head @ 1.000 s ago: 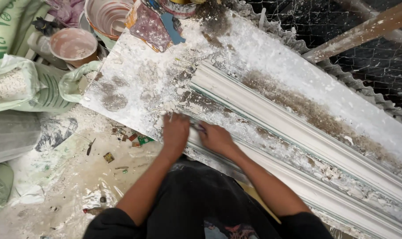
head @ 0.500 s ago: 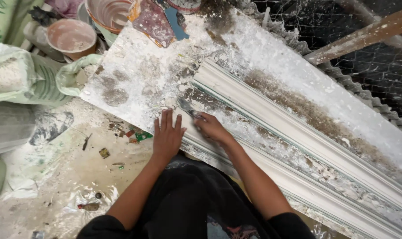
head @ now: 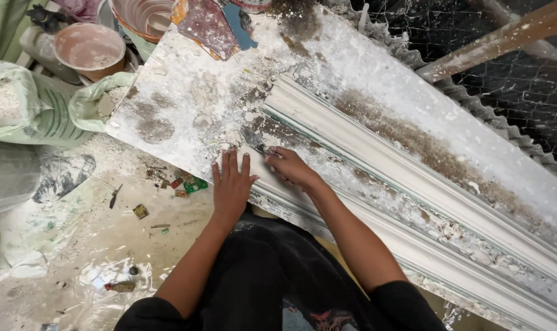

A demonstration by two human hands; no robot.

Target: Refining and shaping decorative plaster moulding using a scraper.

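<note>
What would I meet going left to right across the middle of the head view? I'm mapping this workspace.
Open sack of white powder → plaster-spattered floor → left hand flat on the board → right hand gripping a small scraper → long white moulding → wire mesh.

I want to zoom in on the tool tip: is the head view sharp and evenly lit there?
Head view: soft, even light, no hard shadows or glare; the hands, left hand and right hand, are fairly sharp, but the small blade is dim against the plaster-caked board.
</note>
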